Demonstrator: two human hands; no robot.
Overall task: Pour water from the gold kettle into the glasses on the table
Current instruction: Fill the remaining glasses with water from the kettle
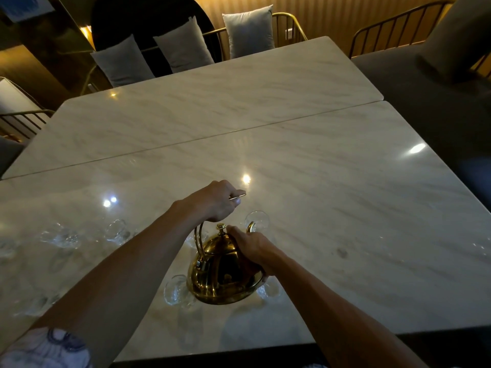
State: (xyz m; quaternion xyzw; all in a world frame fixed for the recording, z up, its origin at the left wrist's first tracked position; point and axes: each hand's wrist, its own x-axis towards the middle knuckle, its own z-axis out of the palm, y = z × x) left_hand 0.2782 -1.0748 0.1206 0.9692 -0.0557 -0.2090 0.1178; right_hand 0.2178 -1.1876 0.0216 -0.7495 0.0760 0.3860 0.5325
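Gold kettle (225, 272) on marble table (345, 208), ringed by clear glasses (176, 289), left hand (216, 201) closed on arched handle (199, 236), right hand (251, 245) pressed against lid, spout near one glass (257, 221); likely hazard: a hasty tilt knocking neighbouring glasses or overshooting rim.

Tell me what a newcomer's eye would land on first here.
The shiny gold metal kettle near the front edge of the pale marble table, tilted, with both hands on it: the left hand grips its arched handle, the right hand rests on its dome. Clear glasses stand around it.
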